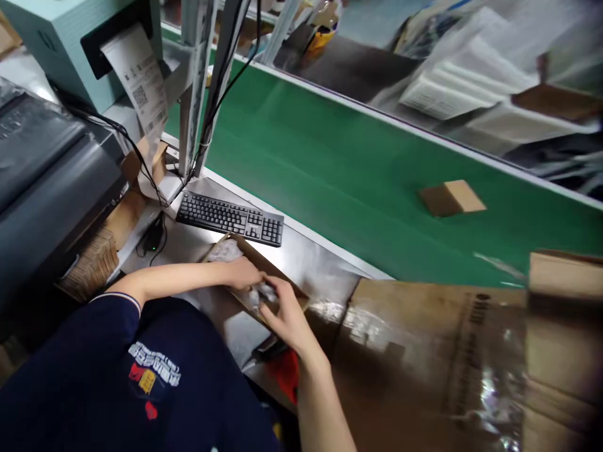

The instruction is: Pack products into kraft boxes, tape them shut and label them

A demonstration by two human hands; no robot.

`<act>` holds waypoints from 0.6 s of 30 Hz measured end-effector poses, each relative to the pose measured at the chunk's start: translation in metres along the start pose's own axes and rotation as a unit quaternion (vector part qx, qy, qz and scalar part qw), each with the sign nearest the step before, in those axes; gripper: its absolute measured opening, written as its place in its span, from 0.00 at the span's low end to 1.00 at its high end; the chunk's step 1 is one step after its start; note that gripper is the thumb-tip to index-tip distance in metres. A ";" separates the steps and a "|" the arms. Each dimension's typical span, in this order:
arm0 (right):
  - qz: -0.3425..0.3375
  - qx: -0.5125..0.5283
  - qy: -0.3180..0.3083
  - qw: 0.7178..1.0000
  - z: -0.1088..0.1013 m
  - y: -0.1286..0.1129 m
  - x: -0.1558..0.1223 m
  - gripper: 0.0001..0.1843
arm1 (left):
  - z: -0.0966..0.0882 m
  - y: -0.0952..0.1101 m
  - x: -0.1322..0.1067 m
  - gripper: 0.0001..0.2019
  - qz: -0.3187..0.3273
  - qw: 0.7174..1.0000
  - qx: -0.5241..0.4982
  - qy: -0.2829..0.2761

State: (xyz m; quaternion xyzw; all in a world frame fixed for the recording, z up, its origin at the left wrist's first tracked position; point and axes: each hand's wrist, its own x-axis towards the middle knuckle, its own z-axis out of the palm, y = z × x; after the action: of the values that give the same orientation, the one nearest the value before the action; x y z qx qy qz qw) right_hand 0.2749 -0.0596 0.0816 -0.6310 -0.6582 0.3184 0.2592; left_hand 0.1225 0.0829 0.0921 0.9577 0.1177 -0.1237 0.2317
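Observation:
A long, narrow open cardboard box [264, 256] lies slantwise on the metal bench, with crumpled clear plastic packing [225, 250] in its far left end. My left hand [244, 274] reaches into the box from the left, its fingers bent downward and closed. What is under those fingertips is hidden. At the near right end, my right hand [286, 312] curves its thumb and fingers around a shiny, clear plastic-wrapped bundle [257, 295]. The contents of the wrapping are too blurred to name. Both hands almost touch at the fingertips.
Behind the box is a black keyboard [230, 216], beside a green conveyor belt [330, 157] carrying a small carton [452, 198]. A label printer [94, 50] with a hanging label stands at left. Large taped cardboard [414, 351] fills the right.

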 end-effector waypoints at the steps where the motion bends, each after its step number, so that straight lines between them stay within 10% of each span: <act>1: 0.004 0.011 0.014 1.000 0.004 0.005 0.005 0.35 | -0.003 0.003 -0.003 0.19 -0.003 1.000 0.005 -0.005; 4: -0.001 0.026 0.009 1.000 0.017 0.016 0.018 0.39 | -0.013 0.012 -0.029 0.14 0.020 1.000 0.012 0.009; 7: -0.062 -0.028 -0.037 0.997 0.023 0.008 0.034 0.35 | -0.017 0.001 -0.068 0.13 0.038 0.982 -0.067 0.173; 10: -0.109 -0.143 -0.071 0.981 0.022 -0.014 0.060 0.35 | -0.007 -0.033 -0.097 0.18 -0.139 0.899 -0.220 0.351; 13: -0.108 -0.246 -0.121 0.955 0.024 -0.032 0.083 0.35 | 0.014 -0.063 -0.105 0.25 -0.221 0.849 -0.363 0.313; 18: -0.085 -0.298 -0.154 0.938 0.055 -0.033 0.097 0.17 | 0.034 -0.062 -0.101 0.28 -0.184 0.852 -0.418 0.256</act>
State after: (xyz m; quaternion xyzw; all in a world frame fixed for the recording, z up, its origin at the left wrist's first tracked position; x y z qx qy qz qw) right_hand 0.2049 0.0321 0.0642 -0.5639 -0.8063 0.1775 -0.0195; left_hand 0.0041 0.1036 0.0667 0.7290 0.3874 0.1462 0.5450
